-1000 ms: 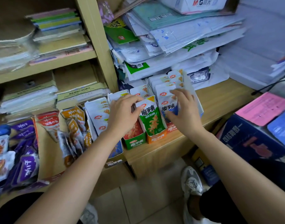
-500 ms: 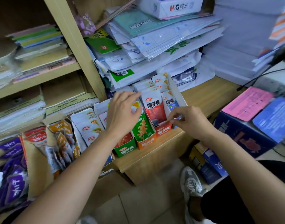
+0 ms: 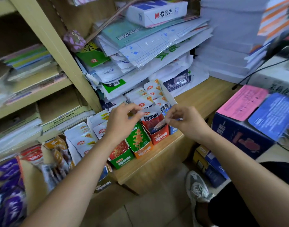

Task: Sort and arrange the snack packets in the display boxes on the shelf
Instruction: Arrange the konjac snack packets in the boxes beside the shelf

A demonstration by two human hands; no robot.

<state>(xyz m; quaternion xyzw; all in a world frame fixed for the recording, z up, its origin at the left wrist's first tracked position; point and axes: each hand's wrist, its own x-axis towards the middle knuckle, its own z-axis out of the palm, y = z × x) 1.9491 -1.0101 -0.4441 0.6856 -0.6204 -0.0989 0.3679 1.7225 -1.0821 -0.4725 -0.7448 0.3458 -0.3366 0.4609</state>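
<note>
**Packet held at both top corners, part-way into the red box**

A red packet [image 3: 151, 119] is held upright over the front of the red box [image 3: 161, 138], with its lower edge already inside the box mouth. Its top left corner is pinched between the thumb and forefinger of the left hand [image 3: 122, 123]. Its top right corner appears to be pinched by the curled fingertips of the right hand [image 3: 188, 123], though that contact is partly hidden. The packet thus hangs between the two hands, below the fingertips, with its printed face turned forward.

Several faults can be foreseen. A small dark packet [image 3: 158, 126] lies slanted in the bottom of the box, just under the held one. If the red packet is pressed straight down, it is likely to be stopped or buckled by that piece. The row of white packets [image 3: 152, 91] stands close behind and could be tipped backward if the top is pushed away. The box sits at the front edge of the shelf [image 3: 197, 102], beside the blue box [image 3: 173, 130]. A hard downward or forward push could slide it toward the edge. If one corner is let go early, the packet may be left twisted and out of line.
</note>
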